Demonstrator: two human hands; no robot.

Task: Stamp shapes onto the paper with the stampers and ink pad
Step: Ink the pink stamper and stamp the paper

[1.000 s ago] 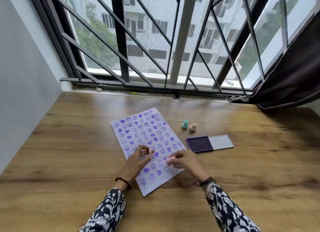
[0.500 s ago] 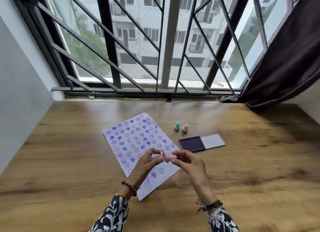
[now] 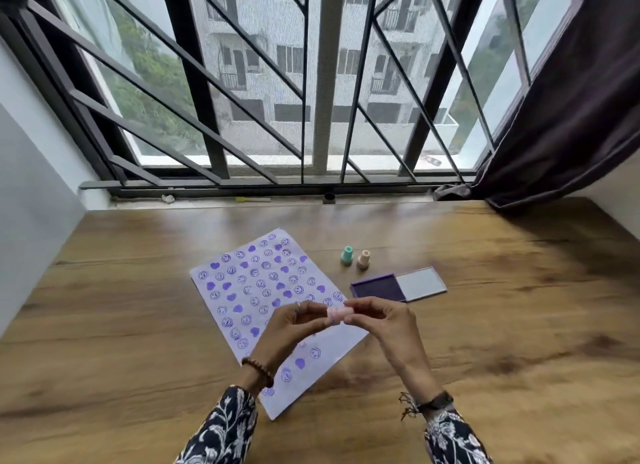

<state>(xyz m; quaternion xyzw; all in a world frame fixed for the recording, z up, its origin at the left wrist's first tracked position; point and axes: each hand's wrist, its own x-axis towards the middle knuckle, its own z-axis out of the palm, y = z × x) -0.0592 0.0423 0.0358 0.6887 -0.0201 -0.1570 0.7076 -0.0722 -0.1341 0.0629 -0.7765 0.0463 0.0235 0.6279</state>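
Observation:
A white paper (image 3: pixel 252 290) covered with purple hearts and round faces lies tilted on the wooden table. Above its near right part, both hands hold a small pink stamper (image 3: pixel 336 314) on its side. My left hand (image 3: pixel 294 328) pinches its left end and my right hand (image 3: pixel 381 321) grips its right end. A teal stamper (image 3: pixel 346 256) and a beige stamper (image 3: pixel 363 259) stand upright beyond the paper. The purple ink pad (image 3: pixel 375 287) lies open to the right, its lid (image 3: pixel 420 283) folded flat beside it.
The wooden table (image 3: pixel 121 325) ends at a barred window (image 3: pixel 311 117) at the back. A grey wall (image 3: pixel 31 204) borders the left side. A dark curtain (image 3: pixel 571 117) hangs at the back right corner.
Both hands lifted off the paper and came together, holding the pink stamper between them in the air. The view tilted up slightly.

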